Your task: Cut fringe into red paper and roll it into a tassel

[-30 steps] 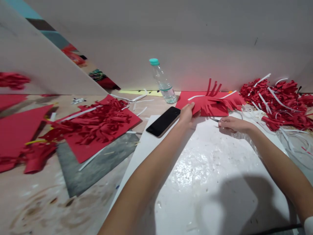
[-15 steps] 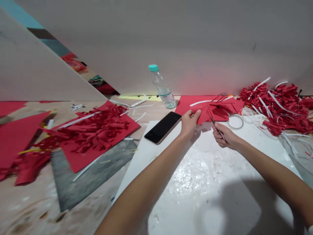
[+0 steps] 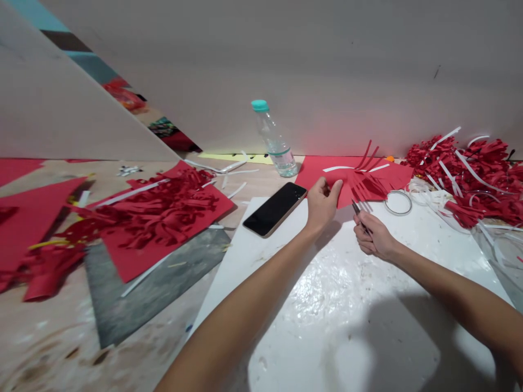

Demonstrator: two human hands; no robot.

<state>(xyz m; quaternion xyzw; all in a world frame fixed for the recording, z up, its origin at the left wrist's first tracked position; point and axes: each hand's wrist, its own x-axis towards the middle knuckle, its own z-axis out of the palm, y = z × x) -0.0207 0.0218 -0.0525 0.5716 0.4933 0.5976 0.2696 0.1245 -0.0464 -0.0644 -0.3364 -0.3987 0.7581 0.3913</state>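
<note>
head view. change over the last second: the right hand [image 3: 376, 237] has gone from lying flat near the far edge of the white board [image 3: 302, 326] to a raised fist, and its pointed tool [image 3: 356, 208] has swung from sideways to pointing away from the body. the left hand [image 3: 321, 204] has loosened: a second ago it pinched the red paper; now thumb and forefinger stand apart. the ring [image 3: 398, 213], partly hidden earlier, shows whole beside the right hand. reading: probably a pause or regrip between strokes, with the fringe [image 3: 370, 188] partly worked.

red paper [image 3: 312, 166]: along the board's far edge, overhanging it, fringe folded toward the right, two thin strips up. a white strip [image 3: 339, 168] lies across it.

pose: left forearm reaches up from the near edge, almost straight; hand half open at the paper's near left side, nothing visibly pinched, hidden fingers unclear. right forearm enters from the right, wrist about straight, fingers closed round the tool. its tip is just by the fringe; contact cannot be told.

phone [image 3: 275, 208]: over the board's far left corner, just beside the left hand.
</note>
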